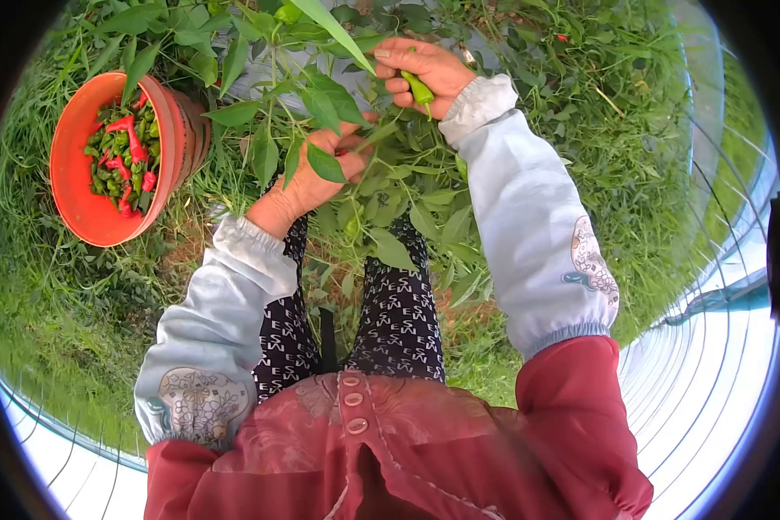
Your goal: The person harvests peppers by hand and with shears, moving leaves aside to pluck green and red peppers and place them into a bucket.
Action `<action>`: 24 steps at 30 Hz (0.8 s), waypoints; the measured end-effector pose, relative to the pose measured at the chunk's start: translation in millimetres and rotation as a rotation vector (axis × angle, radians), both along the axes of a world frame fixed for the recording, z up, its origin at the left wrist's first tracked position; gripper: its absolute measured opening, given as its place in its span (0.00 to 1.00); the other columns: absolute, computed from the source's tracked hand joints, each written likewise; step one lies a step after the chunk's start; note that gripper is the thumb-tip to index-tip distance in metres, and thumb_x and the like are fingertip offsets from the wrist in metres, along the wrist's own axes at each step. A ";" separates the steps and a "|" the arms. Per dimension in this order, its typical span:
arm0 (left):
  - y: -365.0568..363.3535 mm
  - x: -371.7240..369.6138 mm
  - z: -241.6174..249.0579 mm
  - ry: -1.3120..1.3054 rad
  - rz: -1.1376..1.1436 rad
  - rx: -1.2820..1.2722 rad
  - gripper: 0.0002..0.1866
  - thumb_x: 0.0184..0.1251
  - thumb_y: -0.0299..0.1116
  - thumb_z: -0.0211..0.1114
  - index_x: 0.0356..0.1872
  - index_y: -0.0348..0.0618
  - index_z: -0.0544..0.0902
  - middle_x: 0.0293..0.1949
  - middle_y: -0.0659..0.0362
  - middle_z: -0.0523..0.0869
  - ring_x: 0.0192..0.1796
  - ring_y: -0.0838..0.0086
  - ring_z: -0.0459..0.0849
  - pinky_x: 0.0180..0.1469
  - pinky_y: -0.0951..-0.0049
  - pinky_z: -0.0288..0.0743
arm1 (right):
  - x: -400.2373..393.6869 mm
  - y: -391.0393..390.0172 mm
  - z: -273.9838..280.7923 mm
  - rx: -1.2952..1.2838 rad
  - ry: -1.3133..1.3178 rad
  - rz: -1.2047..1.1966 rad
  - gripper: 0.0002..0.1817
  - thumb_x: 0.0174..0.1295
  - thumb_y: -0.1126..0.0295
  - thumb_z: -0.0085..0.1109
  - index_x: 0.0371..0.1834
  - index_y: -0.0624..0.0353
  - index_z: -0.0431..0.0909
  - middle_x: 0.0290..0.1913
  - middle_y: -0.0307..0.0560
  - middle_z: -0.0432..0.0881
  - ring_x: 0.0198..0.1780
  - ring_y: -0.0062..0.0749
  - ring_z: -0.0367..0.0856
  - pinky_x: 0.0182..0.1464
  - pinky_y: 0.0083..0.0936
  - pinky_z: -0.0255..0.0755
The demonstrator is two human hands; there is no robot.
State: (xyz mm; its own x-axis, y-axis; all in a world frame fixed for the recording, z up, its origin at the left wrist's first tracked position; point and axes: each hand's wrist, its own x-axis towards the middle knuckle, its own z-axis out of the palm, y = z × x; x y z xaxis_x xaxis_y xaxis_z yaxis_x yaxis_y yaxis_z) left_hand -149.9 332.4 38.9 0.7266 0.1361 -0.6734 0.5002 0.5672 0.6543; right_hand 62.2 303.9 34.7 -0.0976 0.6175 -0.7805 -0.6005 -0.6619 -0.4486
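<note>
Among the leafy pepper plants, my right hand [429, 74] is closed round a green pepper [418, 89], which hangs partly out of the palm. My left hand [321, 169] reaches into the foliage, lower and to the left. Its fingers are curled, with something red showing between them near the fingertips; leaves cover part of this hand, and what it holds cannot be made out clearly. Broad green leaves [325, 100] hang just above and around both hands.
An orange-red bucket [69, 165] with green and red peppers [126, 156] stands at the upper left. Grass [61, 321] surrounds the plants. Curved white sheeting with thin wires [693, 373] runs along the right edge. My patterned trouser legs [399, 321] are below the plant.
</note>
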 end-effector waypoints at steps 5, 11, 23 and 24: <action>-6.8 -7.9 -20.9 -0.021 -0.042 0.251 0.26 0.56 0.22 0.53 0.59 0.41 0.70 0.41 0.59 0.80 0.35 0.80 0.77 0.40 0.80 0.72 | 3.5 -10.8 2.4 -0.063 0.179 -0.233 0.14 0.61 0.69 0.56 0.49 0.57 0.73 0.33 0.43 0.75 0.24 0.21 0.70 0.21 0.17 0.66; 18.4 -30.3 20.2 0.116 0.139 0.489 0.18 0.56 0.22 0.56 0.51 0.40 0.75 0.39 0.59 0.81 0.36 0.78 0.78 0.41 0.78 0.72 | -46.3 18.9 34.8 -0.109 0.021 -0.151 0.15 0.59 0.69 0.59 0.48 0.59 0.71 0.32 0.43 0.75 0.24 0.24 0.73 0.23 0.19 0.69; 153.1 -207.6 29.1 0.507 0.475 0.828 0.15 0.64 0.27 0.56 0.51 0.32 0.74 0.37 0.59 0.81 0.37 0.79 0.77 0.40 0.78 0.73 | -256.0 140.9 31.4 -0.018 0.393 -0.047 0.39 0.58 0.67 0.59 0.70 0.58 0.47 0.56 0.51 0.69 0.54 0.37 0.72 0.45 0.46 0.76; 159.6 -216.9 24.8 0.507 0.476 0.827 0.15 0.64 0.27 0.56 0.51 0.32 0.74 0.37 0.59 0.81 0.37 0.79 0.77 0.40 0.78 0.73 | -262.5 143.4 31.0 -0.019 0.392 -0.046 0.39 0.58 0.67 0.59 0.70 0.58 0.47 0.56 0.51 0.69 0.54 0.37 0.72 0.45 0.46 0.76</action>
State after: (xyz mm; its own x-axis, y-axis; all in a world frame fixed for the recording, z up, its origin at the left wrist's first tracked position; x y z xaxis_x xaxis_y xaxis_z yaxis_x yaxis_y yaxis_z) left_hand -366.8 492.1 63.7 0.1411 0.8814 -0.4508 0.6655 0.2527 0.7023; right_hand -200.2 447.3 65.7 -0.3636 0.6140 -0.7006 -0.7530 -0.6365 -0.1670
